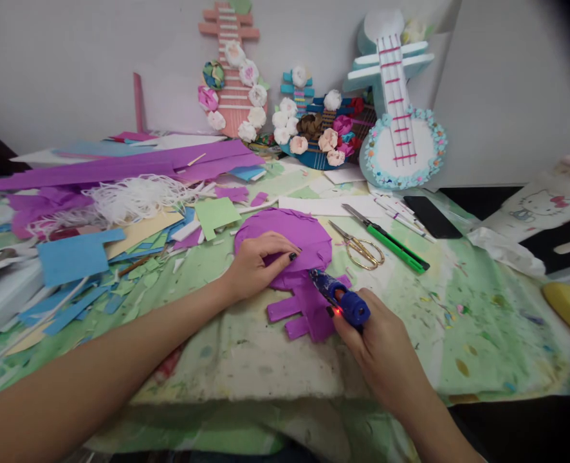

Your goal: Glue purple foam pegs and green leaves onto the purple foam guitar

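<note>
A purple guitar-shaped foam cutout lies flat on the green, paint-spotted table cover. My left hand presses down on its round body, fingers curled onto the purple sheet. My right hand grips a blue glue gun with a red light lit. Its nozzle points at the cutout's narrow neck, right beside my left fingertips.
Gold scissors and a green utility knife lie right of the cutout. Purple, blue and green paper scraps pile up at the left. Finished flower-decorated guitar models lean against the wall. A black phone lies far right.
</note>
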Demonstrator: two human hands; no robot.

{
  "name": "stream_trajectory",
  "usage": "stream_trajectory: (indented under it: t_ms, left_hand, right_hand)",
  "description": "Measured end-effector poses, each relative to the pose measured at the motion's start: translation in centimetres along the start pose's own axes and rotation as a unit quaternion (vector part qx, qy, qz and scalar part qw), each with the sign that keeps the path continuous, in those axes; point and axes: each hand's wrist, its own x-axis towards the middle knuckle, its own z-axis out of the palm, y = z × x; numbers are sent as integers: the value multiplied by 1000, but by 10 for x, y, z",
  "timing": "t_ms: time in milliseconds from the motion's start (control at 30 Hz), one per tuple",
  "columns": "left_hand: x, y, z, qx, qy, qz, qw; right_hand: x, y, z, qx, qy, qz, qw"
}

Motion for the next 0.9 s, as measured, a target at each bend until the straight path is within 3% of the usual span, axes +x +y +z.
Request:
stream_trajectory:
  t_ms: [200,600,900]
  left_hand:
    - [0,0,-5,-62,2,-42,997]
    - [-1,0,-8,-101,-10,-61,993]
    - [-2,-3,-12,-170,17,-117,978]
  right_hand:
    - [-1,-6,4,-22,-18,-13,1000]
    - [-3,-18,18,-89,-40,-69,993]
    - [-14,-20,-1,-61,-16,-138,988]
